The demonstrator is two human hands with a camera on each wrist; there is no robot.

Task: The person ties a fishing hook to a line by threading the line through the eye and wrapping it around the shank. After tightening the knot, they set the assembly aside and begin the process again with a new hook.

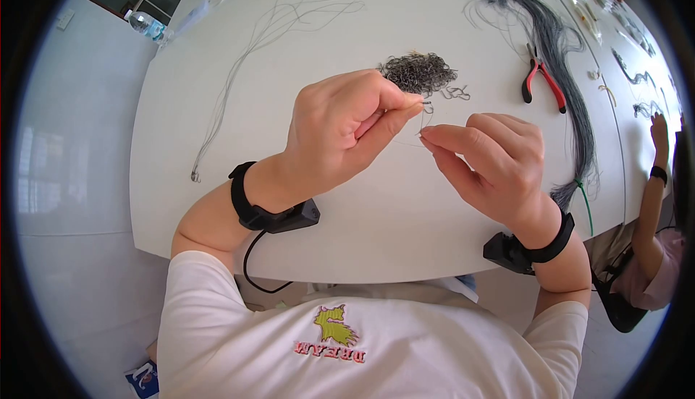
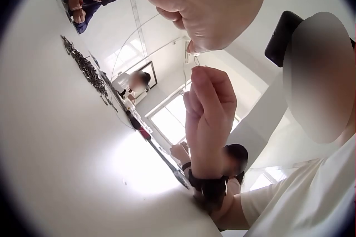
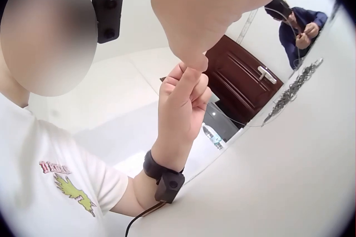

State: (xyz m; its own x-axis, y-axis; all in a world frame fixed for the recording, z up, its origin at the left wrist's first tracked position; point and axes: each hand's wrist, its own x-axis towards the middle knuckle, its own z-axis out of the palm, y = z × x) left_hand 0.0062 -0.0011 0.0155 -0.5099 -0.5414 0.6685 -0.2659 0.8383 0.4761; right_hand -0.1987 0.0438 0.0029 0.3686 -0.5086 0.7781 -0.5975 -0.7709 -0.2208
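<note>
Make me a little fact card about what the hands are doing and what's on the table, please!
Left hand: pinching a small metal piece
Right hand: pinching a thin line
Beyond the hands: pile of dark metal pieces
Pliers: red and black, right of the pile
Dark strands: long bundle with a green tie
Bottle: far left

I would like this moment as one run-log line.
left hand: pinches metal hook; right hand: pinches thin strand; hook pile: on table; red-black pliers: on table, untouched
</note>
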